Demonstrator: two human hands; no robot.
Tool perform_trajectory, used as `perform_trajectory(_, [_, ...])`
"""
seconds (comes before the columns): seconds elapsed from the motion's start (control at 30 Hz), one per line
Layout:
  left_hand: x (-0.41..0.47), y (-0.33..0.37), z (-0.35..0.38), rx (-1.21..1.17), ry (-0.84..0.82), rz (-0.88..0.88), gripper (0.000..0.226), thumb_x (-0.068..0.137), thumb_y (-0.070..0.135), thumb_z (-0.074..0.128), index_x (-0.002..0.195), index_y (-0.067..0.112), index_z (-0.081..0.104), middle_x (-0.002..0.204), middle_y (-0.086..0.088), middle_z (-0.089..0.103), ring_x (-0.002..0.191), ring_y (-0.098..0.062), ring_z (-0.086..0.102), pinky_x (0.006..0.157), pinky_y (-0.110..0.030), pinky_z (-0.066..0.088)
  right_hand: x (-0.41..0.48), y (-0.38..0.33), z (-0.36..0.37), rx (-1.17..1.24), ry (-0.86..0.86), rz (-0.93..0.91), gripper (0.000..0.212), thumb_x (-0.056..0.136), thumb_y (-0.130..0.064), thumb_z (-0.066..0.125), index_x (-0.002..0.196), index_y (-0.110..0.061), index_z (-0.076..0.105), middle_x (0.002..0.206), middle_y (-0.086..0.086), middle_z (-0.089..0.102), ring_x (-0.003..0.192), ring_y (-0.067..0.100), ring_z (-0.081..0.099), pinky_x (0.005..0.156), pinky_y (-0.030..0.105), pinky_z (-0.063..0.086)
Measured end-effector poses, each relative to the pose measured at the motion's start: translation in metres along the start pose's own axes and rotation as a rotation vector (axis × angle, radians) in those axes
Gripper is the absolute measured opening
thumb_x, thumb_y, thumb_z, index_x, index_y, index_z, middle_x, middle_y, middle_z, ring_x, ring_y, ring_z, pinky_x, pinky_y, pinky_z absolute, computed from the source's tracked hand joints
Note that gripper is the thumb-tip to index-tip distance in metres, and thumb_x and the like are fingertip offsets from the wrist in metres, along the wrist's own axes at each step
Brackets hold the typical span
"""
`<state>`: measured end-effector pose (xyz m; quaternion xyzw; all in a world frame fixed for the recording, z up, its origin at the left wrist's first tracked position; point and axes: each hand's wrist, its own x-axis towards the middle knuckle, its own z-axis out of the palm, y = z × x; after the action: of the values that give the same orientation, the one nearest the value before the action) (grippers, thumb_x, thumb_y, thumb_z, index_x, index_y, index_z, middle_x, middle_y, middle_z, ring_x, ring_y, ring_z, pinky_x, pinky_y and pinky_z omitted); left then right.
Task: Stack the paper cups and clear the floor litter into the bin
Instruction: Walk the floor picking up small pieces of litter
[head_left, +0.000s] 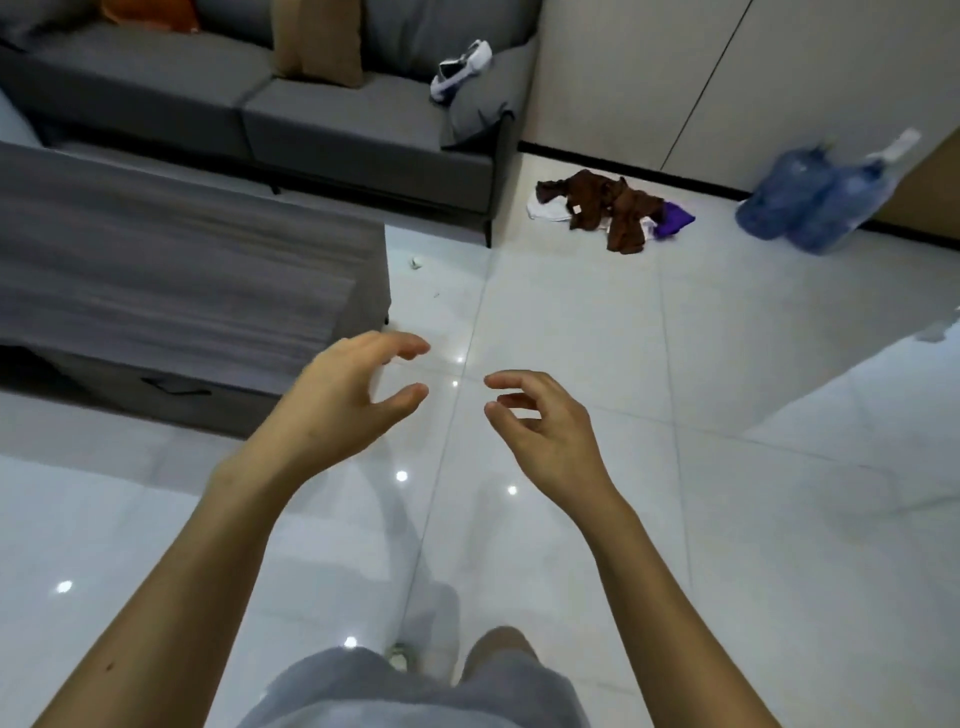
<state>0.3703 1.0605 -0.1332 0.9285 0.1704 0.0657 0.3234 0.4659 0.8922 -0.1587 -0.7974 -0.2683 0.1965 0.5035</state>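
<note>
My left hand (345, 397) and my right hand (540, 423) are held out over the glossy white tile floor, fingers curled and apart, both holding nothing. A small white scrap of litter (415, 263) lies on the floor beside the grey table's far corner, with a tinier speck (436, 295) close by. Both scraps lie well beyond my hands. No paper cups and no bin are in view.
A grey coffee table (171, 270) fills the left. Behind it stands a grey sofa (332, 119) with a white headset (462, 70) on its arm. A heap of brown, white and purple clothes (610, 210) lies by the wall. Two blue water jugs (815, 200) stand at the right.
</note>
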Motion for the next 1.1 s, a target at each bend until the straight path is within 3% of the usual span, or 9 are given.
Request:
perform_trajectory(0.17, [0.143, -0.005, 0.022, 0.002, -0.026, -0.010, 0.043, 0.084, 0.029, 0.059, 0.125, 0.028, 0.050, 0.126, 0.006, 0.054, 0.111, -0.007, 0.046, 0.094, -0.030, 0.042, 0.140, 0.032, -0.047, -0.016, -0.021, -0.009, 0.017, 0.087, -0.018, 0.057, 0.102, -0.025, 0.061, 0.107, -0.016, 0.054, 0.096, 0.000, 0.055, 0.080, 0.014, 0.046])
perform_trajectory(0.5, [0.400, 0.007, 0.034, -0.042, 0.123, -0.193, 0.040, 0.085, 0.029, 0.059, 0.124, 0.028, 0.051, 0.115, 0.015, 0.053, 0.107, -0.011, 0.051, 0.090, -0.029, 0.045, 0.437, 0.057, -0.152, -0.077, -0.259, -0.068, 0.016, 0.088, -0.019, 0.056, 0.099, -0.031, 0.058, 0.112, -0.012, 0.057, 0.099, 0.003, 0.054, 0.076, 0.009, 0.043])
perform_trajectory(0.6, [0.462, -0.010, 0.028, -0.042, 0.189, -0.284, 0.040, 0.084, 0.028, 0.060, 0.123, 0.028, 0.052, 0.115, 0.011, 0.057, 0.104, -0.014, 0.054, 0.088, -0.031, 0.047, 0.516, 0.065, -0.156, -0.089, -0.344, -0.079, 0.016, 0.089, -0.020, 0.055, 0.100, -0.031, 0.058, 0.111, -0.013, 0.056, 0.100, 0.004, 0.054, 0.076, 0.009, 0.043])
perform_trajectory(0.8, [0.592, -0.073, 0.022, -0.006, 0.251, -0.405, 0.041, 0.084, 0.027, 0.062, 0.124, 0.025, 0.053, 0.119, 0.006, 0.059, 0.105, -0.006, 0.050, 0.084, -0.022, 0.038, 0.687, 0.082, -0.136, -0.111, -0.476, -0.098, 0.017, 0.088, -0.019, 0.056, 0.100, -0.030, 0.059, 0.108, -0.015, 0.054, 0.094, -0.002, 0.053, 0.073, 0.007, 0.041])
perform_trajectory(1.0, [0.721, -0.111, -0.001, -0.018, 0.257, -0.544, 0.040, 0.085, 0.030, 0.059, 0.124, 0.025, 0.051, 0.123, 0.007, 0.057, 0.106, -0.017, 0.056, 0.095, -0.038, 0.044, 0.845, 0.072, -0.117, -0.151, -0.613, -0.125, 0.018, 0.088, -0.019, 0.056, 0.103, -0.026, 0.060, 0.105, -0.019, 0.051, 0.095, 0.000, 0.053, 0.075, 0.008, 0.042])
perform_trajectory(1.1, [0.770, -0.119, -0.013, -0.046, 0.307, -0.601, 0.040, 0.085, 0.032, 0.059, 0.124, 0.029, 0.051, 0.122, 0.012, 0.056, 0.111, -0.011, 0.052, 0.094, -0.033, 0.044, 0.908, 0.066, -0.113, -0.162, -0.679, -0.166, 0.016, 0.088, -0.019, 0.057, 0.101, -0.028, 0.060, 0.103, -0.018, 0.053, 0.092, -0.004, 0.053, 0.072, 0.006, 0.042])
